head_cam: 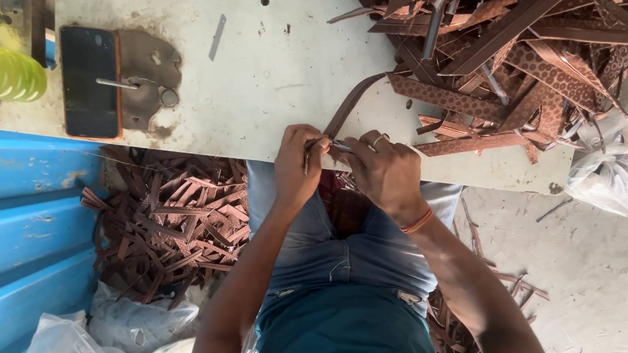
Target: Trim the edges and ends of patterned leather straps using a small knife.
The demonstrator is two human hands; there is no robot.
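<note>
Both hands pinch one brown strap (348,108) at the counter (261,88) edge.
Left hand (297,165) and right hand (386,172) grasp it close together; best kept taut and flat.

Bright, even daylight floods the pale table (260,109), shadows stay soft, focus is sharp, with perhaps slight wide-angle stretching toward the edges.

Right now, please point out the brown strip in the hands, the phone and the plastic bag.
brown strip (348,107), head view, its middle
phone (90,82), head view, dark screen
plastic bag (611,170), head view, crumpled side
</note>
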